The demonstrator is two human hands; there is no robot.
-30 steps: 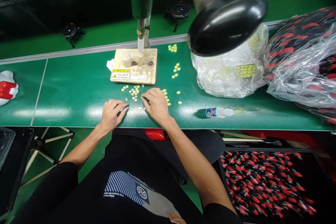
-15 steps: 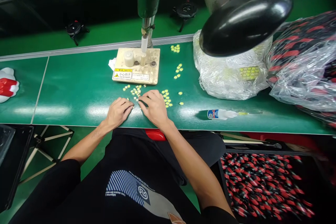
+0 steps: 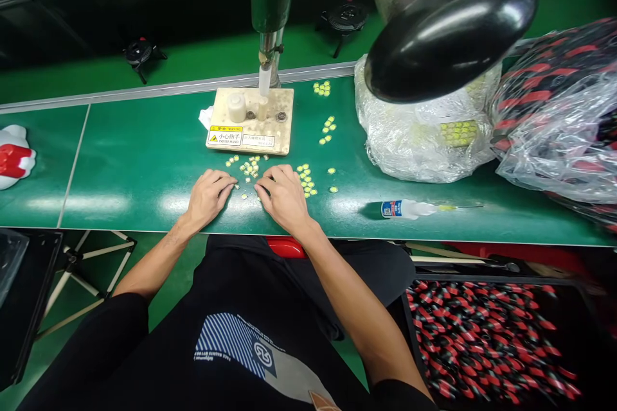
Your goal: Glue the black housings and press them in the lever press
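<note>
My left hand (image 3: 208, 197) rests low over the green bench (image 3: 139, 160), thumb and forefinger drawn together at a small pale-yellow piece (image 3: 236, 186). Opposite it, my right hand (image 3: 284, 199) has its thumb and fingertips closed in a pinch; whatever is between them is too small to make out. A loose pile of small yellow pieces (image 3: 251, 167) lies just beyond the fingertips, some turned pale side up. One single piece (image 3: 243, 196) sits between the hands. Right of my right hand stand rows of yellow oval pieces (image 3: 307, 181), face up.
Behind the pile is a press with a cream base plate (image 3: 255, 131) and warning label. A glue bottle with needle tip (image 3: 403, 209) lies right. Plastic-wrapped bundles (image 3: 409, 148), a black lamp head (image 3: 453, 35), a red-and-white figure (image 3: 15, 157) and a tray of red-black parts (image 3: 482, 340) surround the space.
My left hand has shifted left and slightly away from me, widening the gap between the hands and uncovering a single yellow piece. My right hand has hardly moved.
</note>
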